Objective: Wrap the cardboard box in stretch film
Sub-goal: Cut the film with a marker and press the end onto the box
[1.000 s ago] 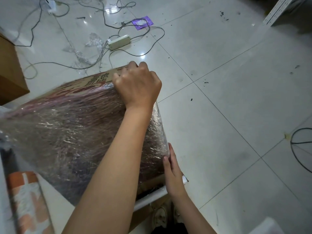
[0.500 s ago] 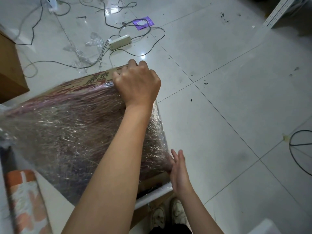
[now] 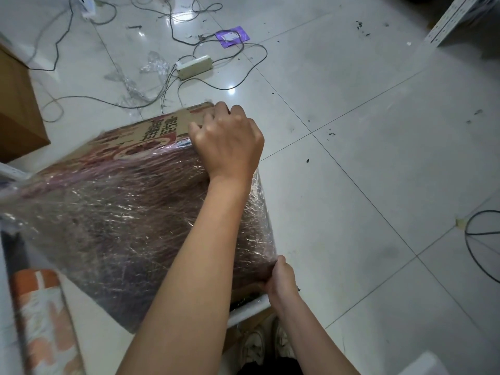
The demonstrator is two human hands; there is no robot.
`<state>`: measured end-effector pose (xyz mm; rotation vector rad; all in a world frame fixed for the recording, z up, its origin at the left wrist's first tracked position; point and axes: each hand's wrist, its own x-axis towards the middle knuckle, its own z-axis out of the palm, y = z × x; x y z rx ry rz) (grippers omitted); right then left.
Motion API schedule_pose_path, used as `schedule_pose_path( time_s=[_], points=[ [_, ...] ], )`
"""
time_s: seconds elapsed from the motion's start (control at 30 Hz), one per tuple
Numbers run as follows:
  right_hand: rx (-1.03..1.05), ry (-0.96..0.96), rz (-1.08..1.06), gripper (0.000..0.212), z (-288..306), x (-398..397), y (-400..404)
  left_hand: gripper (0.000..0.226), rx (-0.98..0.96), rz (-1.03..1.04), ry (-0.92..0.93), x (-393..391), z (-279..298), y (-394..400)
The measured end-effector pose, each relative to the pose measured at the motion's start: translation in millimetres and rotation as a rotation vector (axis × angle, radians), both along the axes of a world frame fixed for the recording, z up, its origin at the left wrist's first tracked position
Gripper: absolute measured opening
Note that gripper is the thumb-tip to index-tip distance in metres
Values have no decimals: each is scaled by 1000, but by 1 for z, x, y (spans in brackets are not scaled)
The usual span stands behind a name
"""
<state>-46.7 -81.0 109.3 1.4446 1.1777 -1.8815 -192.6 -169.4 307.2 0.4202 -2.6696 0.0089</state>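
The cardboard box (image 3: 162, 131) stands tilted on the floor in front of me. Its near face is covered in wrinkled stretch film (image 3: 121, 226), while the printed top strip is bare. My left hand (image 3: 227, 142) curls over the box's far upper corner and grips it. My right hand (image 3: 281, 277) is at the near lower corner, fingers curled and pinching the film edge there. The box's underside is hidden.
A white power strip (image 3: 193, 66) with tangled cables and film scraps (image 3: 151, 63) lies beyond the box. A brown carton (image 3: 19, 109) stands at left, an orange-white roll (image 3: 46, 320) at lower left. A white rail (image 3: 246, 311) and my shoes (image 3: 265, 345) are below.
My right hand lay flat against the box's side; its fingers have now curled onto the film at the lower corner. More of the printed top face shows. My left hand kept its grip.
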Motion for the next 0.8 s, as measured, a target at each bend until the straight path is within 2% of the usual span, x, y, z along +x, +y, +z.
schedule_pose_path(
  time_s=[0.07, 0.1, 0.17, 0.2, 0.23, 0.33, 0.4, 0.47, 0.5, 0.6, 0.7, 0.73, 0.8],
  points=[
    [-92, -53, 61, 28, 7, 0, 8, 20, -3, 4, 7, 4, 1, 0],
    [-71, -57, 117, 27, 12, -1, 14, 19, 6, 0, 16, 6, 1, 1],
    [221, 43, 245, 23, 21, -4, 25, 19, 40, -12, 6, 10, 0, 1],
    [409, 167, 305, 22, 30, -7, 29, 18, 50, -14, 4, 12, 0, 2],
    [504, 324, 318, 24, 43, -12, 31, 18, 56, -17, -3, 14, -1, 2],
    [405, 770, 317, 34, 93, -33, 19, 17, 49, -14, -26, 18, -1, 6],
    [295, 892, 371, 43, 112, -51, 4, 18, 54, -14, -31, 22, -2, 9],
    [211, 841, 372, 38, 121, -64, -14, 23, 86, -11, -60, 26, -2, 10],
    [247, 800, 384, 34, 122, -68, -22, 26, 110, -11, -70, 27, -2, 10],
    [403, 715, 389, 42, 123, -72, -37, 35, 210, -30, -149, 28, 2, 7],
    [500, 755, 435, 45, 124, -72, -37, 48, 459, -121, -79, 42, 20, -1],
    [495, 760, 433, 45, 124, -72, -36, 51, 489, -112, -30, 52, 29, -9],
    [478, 737, 431, 41, 121, -69, -32, 51, 354, 71, 54, 80, 32, -49]
  ],
)
